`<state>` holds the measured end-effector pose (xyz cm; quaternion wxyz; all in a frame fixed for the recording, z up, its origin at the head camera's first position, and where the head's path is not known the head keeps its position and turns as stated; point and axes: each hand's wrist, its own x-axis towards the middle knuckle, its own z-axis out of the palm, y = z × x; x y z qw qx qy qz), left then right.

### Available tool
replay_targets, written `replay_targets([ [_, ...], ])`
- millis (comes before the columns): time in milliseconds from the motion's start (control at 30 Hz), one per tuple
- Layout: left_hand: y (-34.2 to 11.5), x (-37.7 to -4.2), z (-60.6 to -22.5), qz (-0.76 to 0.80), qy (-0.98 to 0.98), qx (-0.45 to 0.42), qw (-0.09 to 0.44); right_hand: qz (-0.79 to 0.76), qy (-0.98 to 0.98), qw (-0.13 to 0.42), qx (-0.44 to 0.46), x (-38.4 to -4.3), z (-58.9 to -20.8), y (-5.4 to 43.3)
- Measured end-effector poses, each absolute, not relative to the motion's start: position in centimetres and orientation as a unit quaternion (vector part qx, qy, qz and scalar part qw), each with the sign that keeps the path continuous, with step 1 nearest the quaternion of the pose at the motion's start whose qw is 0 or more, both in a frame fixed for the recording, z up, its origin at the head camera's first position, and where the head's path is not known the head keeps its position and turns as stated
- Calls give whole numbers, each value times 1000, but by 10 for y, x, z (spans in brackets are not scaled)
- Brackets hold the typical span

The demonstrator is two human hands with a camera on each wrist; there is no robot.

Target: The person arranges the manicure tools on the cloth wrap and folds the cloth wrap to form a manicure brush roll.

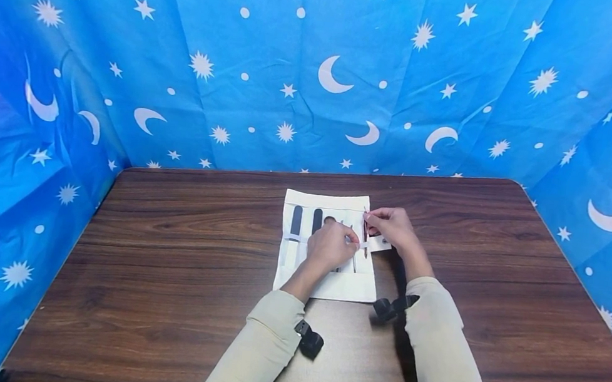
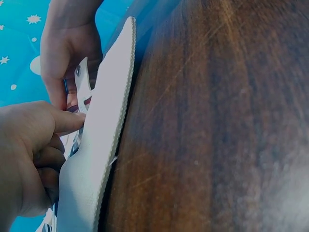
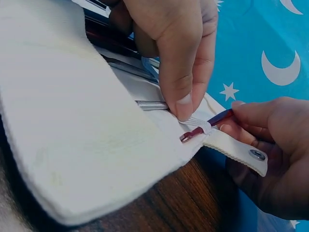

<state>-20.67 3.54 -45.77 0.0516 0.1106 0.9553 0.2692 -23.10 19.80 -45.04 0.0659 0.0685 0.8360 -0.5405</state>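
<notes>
A white fabric tool case [image 1: 340,287] lies unfolded on the table, with slim tools tucked under its elastic band. My left hand [image 1: 332,244] reaches over the case and pinches the white elastic band [image 3: 195,123] between thumb and finger. At the case's right edge, my right hand [image 1: 395,226] pinches a slim dark red tool [image 3: 222,116]. That tool passes under the elastic loop, and its small slotted tip [image 3: 186,137] pokes out on the near side. Beside it a snap strap [image 3: 236,150] sticks out from the case. My left hand hides some middle tools.
Two black-topped tools stand in the case's left part, one at the far left [image 1: 296,220] and one beside it [image 1: 317,219]. A thin silver tool [image 3: 150,105] lies near the red one. The wooden table [image 1: 171,276] meets a blue star-patterned cloth [image 1: 260,97] behind.
</notes>
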Motion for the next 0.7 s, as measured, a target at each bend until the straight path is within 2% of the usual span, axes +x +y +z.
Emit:
replay_targets([
  [367, 35, -206, -457, 274, 953, 115, 52, -388, 920, 24, 45, -217, -450, 198],
  [700, 36, -206, -458, 267, 956, 114, 51, -348, 936, 16, 56, -212, -450, 195],
])
